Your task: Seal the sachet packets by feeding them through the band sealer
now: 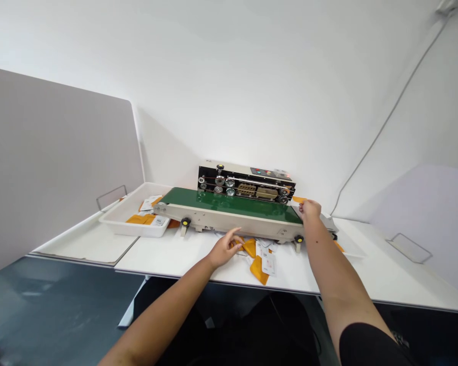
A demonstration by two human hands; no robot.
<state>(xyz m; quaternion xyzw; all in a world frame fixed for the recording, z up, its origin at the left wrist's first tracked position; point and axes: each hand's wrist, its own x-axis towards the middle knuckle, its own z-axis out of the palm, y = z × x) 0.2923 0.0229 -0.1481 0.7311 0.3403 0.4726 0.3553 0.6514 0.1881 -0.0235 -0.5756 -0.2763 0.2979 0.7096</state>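
Observation:
A band sealing machine with rollers along its front stands behind a green conveyor belt. At the belt's right end my right hand is closed, gripping a small orange packet level with the machine's right side. In front of the conveyor, my left hand hovers at or just over a loose pile of orange-and-white packets, its fingers bent and apart. I see nothing held in it; whether its fingertips touch the pile I cannot tell.
A white tray with several orange and white packets sits left of the conveyor. Another white tray is partly hidden behind my right forearm. Wire handles stand at the table's sides. A grey cable runs down the wall.

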